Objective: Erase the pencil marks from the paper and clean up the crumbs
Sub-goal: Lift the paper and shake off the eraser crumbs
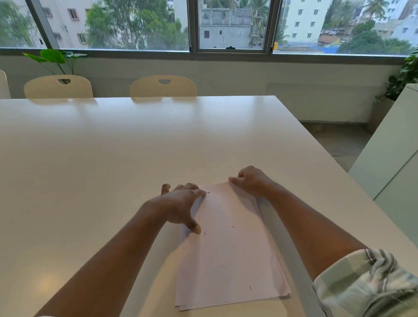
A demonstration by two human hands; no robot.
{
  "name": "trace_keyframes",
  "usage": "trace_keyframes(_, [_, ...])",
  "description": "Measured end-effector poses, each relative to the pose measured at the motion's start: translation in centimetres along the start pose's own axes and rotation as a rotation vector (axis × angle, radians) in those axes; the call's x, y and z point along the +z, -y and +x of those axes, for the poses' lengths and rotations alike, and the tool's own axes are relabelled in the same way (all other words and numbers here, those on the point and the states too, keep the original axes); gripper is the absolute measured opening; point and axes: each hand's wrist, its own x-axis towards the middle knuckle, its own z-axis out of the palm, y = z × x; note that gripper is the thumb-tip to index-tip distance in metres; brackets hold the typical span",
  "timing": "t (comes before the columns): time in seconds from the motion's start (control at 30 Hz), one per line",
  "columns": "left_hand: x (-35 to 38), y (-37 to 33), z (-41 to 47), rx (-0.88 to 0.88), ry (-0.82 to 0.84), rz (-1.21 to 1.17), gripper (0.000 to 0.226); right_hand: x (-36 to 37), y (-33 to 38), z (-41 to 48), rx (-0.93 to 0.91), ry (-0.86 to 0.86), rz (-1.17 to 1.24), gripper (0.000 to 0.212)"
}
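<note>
Paper (227,248), a thin stack flecked with a few dark crumbs (232,227), lies on the white tabletop (107,162) in the lower centre of the frame. The left hand (181,206) presses spread fingers on its upper left corner; the right hand (251,181), curled closed, pinches the upper right corner.

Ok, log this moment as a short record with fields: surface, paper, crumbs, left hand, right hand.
surface: white table, chairs tucked in along its far side
paper: small stack of sheets lying flat near the table's near edge
crumbs: a few small dark specks scattered on the top sheet
left hand: spread flat on the stack's far left corner, thumb pressing the left edge
right hand: curled at the far right corner; whether it holds anything cannot be told
</note>
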Motion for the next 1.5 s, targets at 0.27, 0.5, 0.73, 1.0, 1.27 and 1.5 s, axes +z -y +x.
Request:
trace_keyframes(0.27, [0.1,0.3,0.1,0.003,-0.001,-0.009,0.115,0.7,-0.2,-2.6,-0.108,-0.145,-0.040,0.034])
trace_keyframes(0.5, [-0.1,0.0,-0.1,0.000,0.001,-0.008,0.115,0.4,0.3,-3.3,-0.108,-0.147,0.087,0.039])
trace_keyframes(0.73, [-0.2,-0.1,-0.4,0.001,-0.005,-0.008,0.115,1.8,-1.6,-5.6,0.185,-0.134,0.636,0.035])
trace_keyframes(1.0, [-0.1,0.0,-0.6,0.002,-0.038,-0.036,0.117,3.9,-3.9,-13.7,0.278,0.094,0.913,0.015])
trace_keyframes(1.27, [2.6,-0.3,-4.3,-0.098,-0.549,-0.277,0.111,4.0,-3.6,-15.2,0.252,0.031,0.924,0.019])
trace_keyframes(1.5, [6.9,-1.1,-8.3,-0.364,-0.708,-0.750,0.043,3.6,-4.3,-16.3,0.247,-0.017,1.078,0.017])
